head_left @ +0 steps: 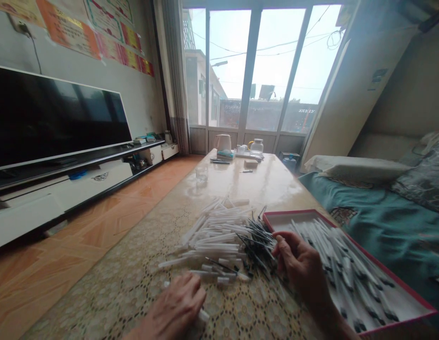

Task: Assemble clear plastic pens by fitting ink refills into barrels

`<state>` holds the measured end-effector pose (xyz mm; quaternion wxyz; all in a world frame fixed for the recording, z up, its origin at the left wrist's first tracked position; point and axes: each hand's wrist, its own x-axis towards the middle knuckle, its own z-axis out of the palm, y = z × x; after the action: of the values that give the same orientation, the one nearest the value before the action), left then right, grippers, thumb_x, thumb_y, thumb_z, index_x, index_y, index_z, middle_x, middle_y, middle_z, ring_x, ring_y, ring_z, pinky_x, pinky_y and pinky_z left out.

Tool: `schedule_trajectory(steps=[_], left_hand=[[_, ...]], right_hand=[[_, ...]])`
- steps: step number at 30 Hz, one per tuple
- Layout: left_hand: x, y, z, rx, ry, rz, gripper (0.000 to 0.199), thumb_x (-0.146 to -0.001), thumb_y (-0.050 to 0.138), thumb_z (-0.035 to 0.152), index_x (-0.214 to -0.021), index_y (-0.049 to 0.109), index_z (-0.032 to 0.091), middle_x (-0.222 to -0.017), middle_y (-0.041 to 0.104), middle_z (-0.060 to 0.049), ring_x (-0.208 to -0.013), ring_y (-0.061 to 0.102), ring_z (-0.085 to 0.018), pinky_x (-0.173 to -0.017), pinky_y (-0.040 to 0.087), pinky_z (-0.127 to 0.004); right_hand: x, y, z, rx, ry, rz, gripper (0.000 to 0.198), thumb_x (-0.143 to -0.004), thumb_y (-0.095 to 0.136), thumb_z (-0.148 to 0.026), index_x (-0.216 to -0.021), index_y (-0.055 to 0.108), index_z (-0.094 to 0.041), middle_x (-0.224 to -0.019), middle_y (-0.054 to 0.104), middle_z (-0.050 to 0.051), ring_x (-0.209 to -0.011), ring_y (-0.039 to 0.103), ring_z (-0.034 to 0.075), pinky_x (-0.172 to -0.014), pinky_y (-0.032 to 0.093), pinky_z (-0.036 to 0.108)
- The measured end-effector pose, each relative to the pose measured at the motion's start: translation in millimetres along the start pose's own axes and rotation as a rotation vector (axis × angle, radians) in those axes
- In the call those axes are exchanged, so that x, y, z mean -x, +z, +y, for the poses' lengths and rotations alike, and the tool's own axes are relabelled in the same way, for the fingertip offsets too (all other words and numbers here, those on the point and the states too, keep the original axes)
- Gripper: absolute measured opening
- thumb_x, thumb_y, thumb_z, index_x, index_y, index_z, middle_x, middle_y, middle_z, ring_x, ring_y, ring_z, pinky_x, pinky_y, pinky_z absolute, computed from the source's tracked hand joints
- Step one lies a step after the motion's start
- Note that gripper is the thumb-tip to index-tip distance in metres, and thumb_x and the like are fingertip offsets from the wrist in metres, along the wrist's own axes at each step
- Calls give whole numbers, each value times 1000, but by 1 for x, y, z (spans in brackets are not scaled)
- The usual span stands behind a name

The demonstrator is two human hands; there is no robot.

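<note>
My left hand (179, 302) rests low over the table with its fingers curled; the end of a whitish pen barrel (204, 315) pokes out beneath them. My right hand (299, 259) pinches at the edge of a heap of dark-tipped pen refills (257, 233), apparently with a refill between thumb and forefinger, though the fingertips hide most of it. Left of the refills lies a pile of translucent white pen barrels (217, 229). Small clear caps (223, 280) and a single refill (221, 265) are scattered between my hands.
Right of my right hand, a pink-rimmed box (400, 283) holds many pens with dark ends. Farther along the patterned table (109, 293) stand a glass (201, 174), a pitcher (223, 141) and a glass teapot (257, 147). A teal-covered couch (368, 203) borders the right side.
</note>
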<state>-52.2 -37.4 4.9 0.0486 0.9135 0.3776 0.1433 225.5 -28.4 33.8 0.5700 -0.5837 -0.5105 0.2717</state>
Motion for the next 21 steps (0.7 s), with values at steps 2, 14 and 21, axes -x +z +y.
schedule_trajectory(steps=[2, 14, 21], left_hand=[[-1, 10, -12, -42, -7, -10, 29, -82, 47, 0, -83, 64, 24, -89, 68, -1, -84, 61, -21, -79, 48, -30], [-42, 29, -28, -202, 76, 242, 66, -84, 65, 30, -143, 36, 31, -149, 43, -9, -135, 35, -34, -109, 28, -53], [-39, 34, -30, -223, 40, 231, 71, -84, 64, 39, -147, 31, 30, -151, 40, -12, -136, 35, -35, -109, 27, -53]], right_hand=[[-6, -3, -2, 131, -1, -85, 30, -88, 48, -47, -90, 59, -19, -59, 61, -2, -38, 52, 13, -36, 38, 23], [20, -52, 56, 1005, -362, 34, 16, -85, 45, -28, -76, 57, -24, -72, 65, 9, -67, 62, 25, -55, 44, 32], [33, -58, 89, 1093, -424, -90, 26, -84, 37, -7, -85, 59, -23, -85, 69, 9, -74, 67, 23, -55, 48, 28]])
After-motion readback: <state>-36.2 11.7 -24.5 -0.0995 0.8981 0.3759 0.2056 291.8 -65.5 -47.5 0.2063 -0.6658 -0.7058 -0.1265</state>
